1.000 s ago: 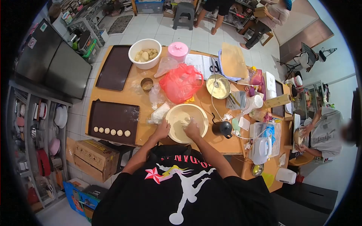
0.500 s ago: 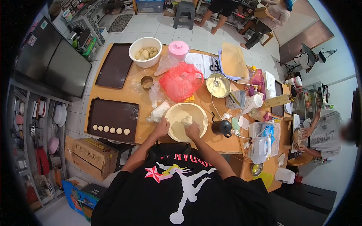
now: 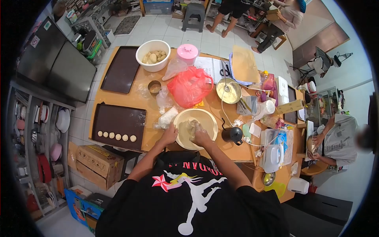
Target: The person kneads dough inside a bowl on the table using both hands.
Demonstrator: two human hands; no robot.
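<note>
A large cream mixing bowl [image 3: 213, 132] stands at the table's near edge, right in front of me. My left hand [image 3: 170, 134] grips its left rim, fingers curled over the edge. Inside the bowl, my right hand [image 3: 200, 135] has its floury fingers around a pale lump of dough [image 3: 193, 123]; the palm side is hidden. A crumpled clear bag of white powder [image 3: 167, 117] rests just left of the bowl. On the dark baking tray [image 3: 120, 118] farther left, several small round dough balls [image 3: 118, 136] lie in a row along the near edge.
Behind the bowl sits a red plastic bag [image 3: 190, 87]. A black kettle [image 3: 232, 135] stands close on the right, near a metal bowl of creamy mixture [image 3: 233, 93]. A white basin of dough pieces [image 3: 166, 63] is at the back. A co-worker [image 3: 339, 138] works at far right.
My right hand has shifted slightly left inside the bowl, its fingers now up against the dough lump. My left hand stays on the rim.
</note>
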